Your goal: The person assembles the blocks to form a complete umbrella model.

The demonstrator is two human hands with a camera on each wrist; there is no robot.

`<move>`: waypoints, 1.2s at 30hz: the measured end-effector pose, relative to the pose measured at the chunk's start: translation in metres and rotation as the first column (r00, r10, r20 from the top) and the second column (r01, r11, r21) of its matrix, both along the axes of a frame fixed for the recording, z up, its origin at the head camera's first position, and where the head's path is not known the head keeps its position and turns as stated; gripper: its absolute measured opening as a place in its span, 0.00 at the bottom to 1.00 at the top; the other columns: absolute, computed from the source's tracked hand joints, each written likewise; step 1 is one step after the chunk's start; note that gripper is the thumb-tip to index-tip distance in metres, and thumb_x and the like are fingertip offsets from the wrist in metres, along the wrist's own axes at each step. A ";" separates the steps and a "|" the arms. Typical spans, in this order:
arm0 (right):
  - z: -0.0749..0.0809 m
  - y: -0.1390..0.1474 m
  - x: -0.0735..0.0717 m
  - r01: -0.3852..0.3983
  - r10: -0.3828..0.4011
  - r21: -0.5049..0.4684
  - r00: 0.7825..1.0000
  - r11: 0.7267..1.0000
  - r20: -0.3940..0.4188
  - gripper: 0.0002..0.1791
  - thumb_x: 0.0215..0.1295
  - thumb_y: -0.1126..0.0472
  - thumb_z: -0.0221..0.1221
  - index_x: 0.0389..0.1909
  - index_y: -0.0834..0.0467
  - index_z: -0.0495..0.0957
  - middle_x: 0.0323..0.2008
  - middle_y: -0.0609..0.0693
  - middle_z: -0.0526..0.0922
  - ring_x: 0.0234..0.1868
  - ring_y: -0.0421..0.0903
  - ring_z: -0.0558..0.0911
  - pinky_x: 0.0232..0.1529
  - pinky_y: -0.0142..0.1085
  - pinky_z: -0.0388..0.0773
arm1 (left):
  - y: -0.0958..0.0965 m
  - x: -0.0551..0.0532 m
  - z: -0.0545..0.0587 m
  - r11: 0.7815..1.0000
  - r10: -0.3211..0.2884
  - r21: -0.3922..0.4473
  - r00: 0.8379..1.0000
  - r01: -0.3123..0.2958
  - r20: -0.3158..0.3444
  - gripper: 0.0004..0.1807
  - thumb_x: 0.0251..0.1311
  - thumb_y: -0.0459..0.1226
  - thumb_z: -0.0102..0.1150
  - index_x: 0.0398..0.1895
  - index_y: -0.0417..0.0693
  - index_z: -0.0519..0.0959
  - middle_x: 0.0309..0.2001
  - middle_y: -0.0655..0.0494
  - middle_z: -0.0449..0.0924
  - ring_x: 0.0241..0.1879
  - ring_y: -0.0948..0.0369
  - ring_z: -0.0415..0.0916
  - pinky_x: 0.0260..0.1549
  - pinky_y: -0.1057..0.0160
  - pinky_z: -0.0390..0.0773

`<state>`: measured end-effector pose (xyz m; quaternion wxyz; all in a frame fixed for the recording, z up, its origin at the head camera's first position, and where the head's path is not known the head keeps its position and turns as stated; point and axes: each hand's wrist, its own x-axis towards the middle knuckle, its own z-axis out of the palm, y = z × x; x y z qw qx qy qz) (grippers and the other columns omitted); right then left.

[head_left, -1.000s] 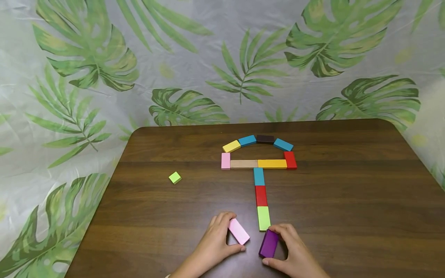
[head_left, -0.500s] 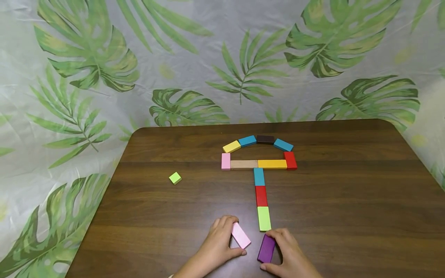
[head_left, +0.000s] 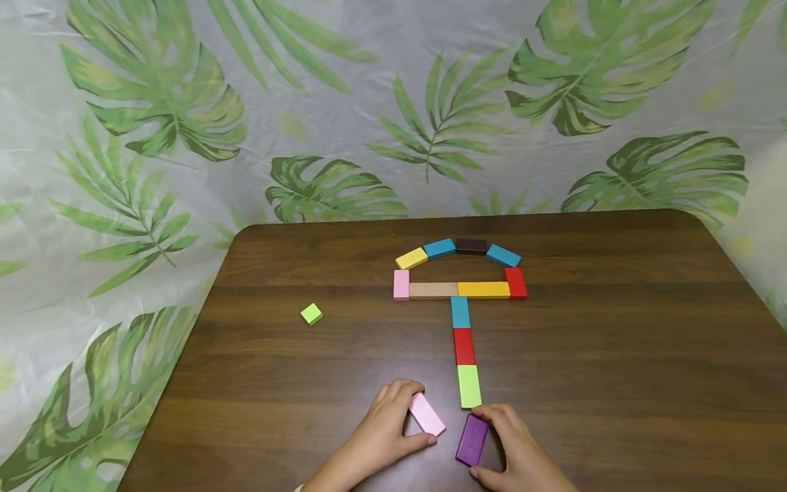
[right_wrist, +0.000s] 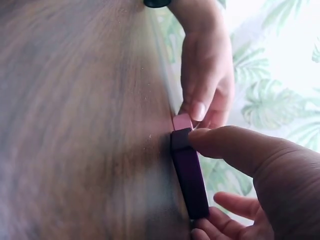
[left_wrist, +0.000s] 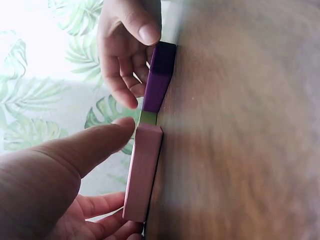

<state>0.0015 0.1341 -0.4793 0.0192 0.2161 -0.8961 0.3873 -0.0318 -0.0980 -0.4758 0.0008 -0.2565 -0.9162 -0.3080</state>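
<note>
My left hand (head_left: pixel 384 427) holds a pink block (head_left: pixel 427 415) by its two ends, fingers at the far end and thumb by the near end. The block lies slantwise on the table. With fingertips and thumb at opposite ends, my right hand (head_left: pixel 519 447) grips a purple block (head_left: pixel 472 440), which lies tilted the other way. Just beyond the purple block is a light green block (head_left: pixel 469 387), the near end of a straight column with a red block (head_left: pixel 464 346) and a blue block (head_left: pixel 460 312). In the left wrist view the purple block (left_wrist: pixel 159 82) stands past the pink one (left_wrist: pixel 142 172).
The column meets a crossbar of a natural wood block (head_left: pixel 433 291) and an orange-yellow block (head_left: pixel 484 290). Pink (head_left: pixel 402 285), yellow (head_left: pixel 411 258), dark brown (head_left: pixel 471 247), red (head_left: pixel 516 283) and blue blocks arch over it. A small green block (head_left: pixel 311 314) lies apart at left.
The purple block has come down flatter and slightly towards me with my right hand. The pink block has shifted slightly right and nearer in my left hand. The other blocks stay put.
</note>
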 end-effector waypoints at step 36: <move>-0.013 -0.013 -0.002 0.093 -0.096 -0.023 0.977 0.995 -0.191 0.39 0.25 0.53 0.76 0.44 0.60 0.71 0.41 0.42 0.69 0.40 0.36 0.68 0.37 0.36 0.70 | 0.002 0.001 -0.003 1.000 -0.024 -0.015 1.000 0.024 0.010 0.34 0.43 0.50 0.67 0.53 0.44 0.68 0.50 0.57 0.68 0.46 0.60 0.65 0.49 0.61 0.65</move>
